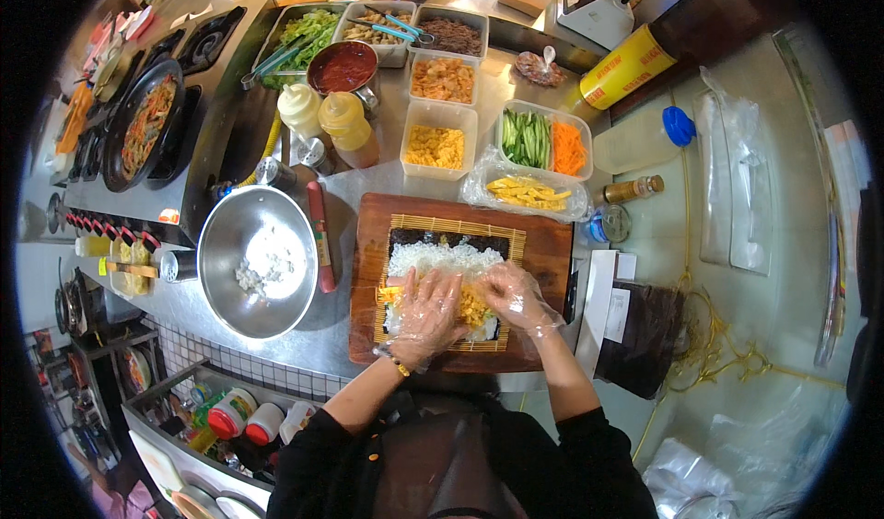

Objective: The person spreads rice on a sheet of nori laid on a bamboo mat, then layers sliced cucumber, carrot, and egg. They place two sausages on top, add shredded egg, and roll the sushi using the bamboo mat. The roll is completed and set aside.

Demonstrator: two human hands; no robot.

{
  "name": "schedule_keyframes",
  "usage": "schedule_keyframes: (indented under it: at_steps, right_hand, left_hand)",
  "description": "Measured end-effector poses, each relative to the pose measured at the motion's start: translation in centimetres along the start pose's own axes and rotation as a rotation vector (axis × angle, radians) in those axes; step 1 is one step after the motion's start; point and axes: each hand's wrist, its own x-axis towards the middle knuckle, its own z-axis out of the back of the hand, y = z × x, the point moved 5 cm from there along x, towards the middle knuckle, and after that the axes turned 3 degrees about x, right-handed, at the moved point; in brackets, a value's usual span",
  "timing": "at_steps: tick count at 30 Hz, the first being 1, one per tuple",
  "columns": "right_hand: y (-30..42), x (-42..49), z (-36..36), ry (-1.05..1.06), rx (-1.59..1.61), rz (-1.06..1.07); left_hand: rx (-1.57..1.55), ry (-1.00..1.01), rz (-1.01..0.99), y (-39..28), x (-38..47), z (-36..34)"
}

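Observation:
A bamboo rolling mat (452, 225) lies on a brown wooden board (545, 243) in front of me. On the mat is a dark seaweed sheet (414, 236) spread with white rice (449, 255). Yellow crumbled filling (473, 303) covers the near part of the rice. My left hand (429, 308), in a clear plastic glove, lies flat with fingers spread over the filling. My gloved right hand (514, 298) touches the filling's right end with bent fingers; its fingertips are partly hidden, so I cannot tell whether they hold anything.
A steel bowl (221, 270) with some rice stands left, beside a red-wrapped sausage (319, 208). Behind the board are a tub of yellow crumbs (411, 122), a tub of cucumber and carrot strips (503, 115), and squeeze bottles (342, 115). A frying pan (173, 91) rests on the stove.

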Motion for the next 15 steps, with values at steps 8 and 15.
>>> schedule_keyframes:
  at_steps: [8,15]
  right_hand:
    - [0.8,-4.5,0.1,-0.17,-0.096,0.092]
    - [0.3,-6.1,-0.5,-0.179,-0.119,0.016]
  left_hand:
    - [-0.015,-0.046,-0.14,-1.1,1.2,-2.9]
    - [0.001,-0.099,-0.081,1.9,-2.3,0.5]
